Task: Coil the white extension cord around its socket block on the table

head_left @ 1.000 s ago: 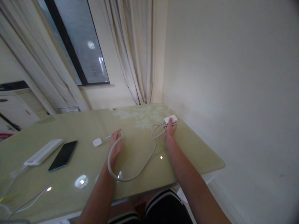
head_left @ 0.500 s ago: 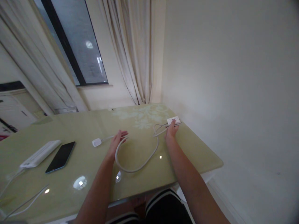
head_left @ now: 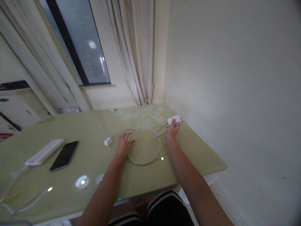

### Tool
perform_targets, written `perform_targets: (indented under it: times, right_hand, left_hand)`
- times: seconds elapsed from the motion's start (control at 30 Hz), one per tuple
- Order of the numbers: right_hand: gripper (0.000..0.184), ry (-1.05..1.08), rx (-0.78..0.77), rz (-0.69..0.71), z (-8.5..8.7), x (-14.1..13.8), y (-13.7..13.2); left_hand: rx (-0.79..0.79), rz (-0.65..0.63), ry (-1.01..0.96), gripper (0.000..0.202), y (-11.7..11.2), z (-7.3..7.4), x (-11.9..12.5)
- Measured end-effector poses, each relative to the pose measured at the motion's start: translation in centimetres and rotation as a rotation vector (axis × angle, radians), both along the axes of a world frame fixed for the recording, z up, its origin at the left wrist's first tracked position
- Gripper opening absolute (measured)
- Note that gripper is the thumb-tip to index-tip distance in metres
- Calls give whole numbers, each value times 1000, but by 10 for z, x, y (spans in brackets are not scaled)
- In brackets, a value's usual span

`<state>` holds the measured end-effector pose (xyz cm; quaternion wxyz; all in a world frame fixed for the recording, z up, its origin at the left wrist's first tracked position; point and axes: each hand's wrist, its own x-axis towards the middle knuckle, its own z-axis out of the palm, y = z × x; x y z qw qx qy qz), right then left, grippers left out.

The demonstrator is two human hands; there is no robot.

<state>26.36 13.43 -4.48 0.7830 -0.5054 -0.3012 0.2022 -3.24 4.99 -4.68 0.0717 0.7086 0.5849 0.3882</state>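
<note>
A white cable (head_left: 150,161) lies in a loop on the pale green glass table (head_left: 94,125). My left hand (head_left: 123,145) rests on the cable, palm down, fingers curled over it near where it runs off toward a small white plug (head_left: 108,141). My right hand (head_left: 172,130) presses the cable's other end down beside a white adapter block (head_left: 174,119) near the wall. Both forearms reach out over the table.
A black phone (head_left: 64,155) and a white power strip (head_left: 44,152) lie at the left. More thin cables (head_left: 28,202) trail off the front left corner. A wall bounds the table's right side; curtains (head_left: 138,50) and a window stand behind.
My left hand has slid forward and right along the cable, drawing the loop smaller and pulling the white plug toward the right. My right hand has stayed by the adapter.
</note>
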Motion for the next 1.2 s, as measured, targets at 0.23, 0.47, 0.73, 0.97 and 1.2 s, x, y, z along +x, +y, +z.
perform_targets:
  times: [0.23, 0.47, 0.73, 0.97, 1.2]
  right_hand:
    - [52, 199, -47, 446, 17, -52, -24]
    - [49, 334, -249, 813, 17, -83, -46]
    - [41, 294, -234, 1027, 18, -90, -54]
    - [28, 334, -242, 975, 15, -78, -43]
    - [23, 435, -225, 889, 15, -62, -34]
  left_hand:
    - [-113, 74, 206, 39, 13, -1, 3]
    - [-86, 193, 224, 38, 21, 5, 9]
    - [31, -70, -51, 34, -8, 23, 39]
    - [-189, -261, -603, 45, 0, 24, 37]
    - [-222, -252, -868, 54, 2, 19, 38]
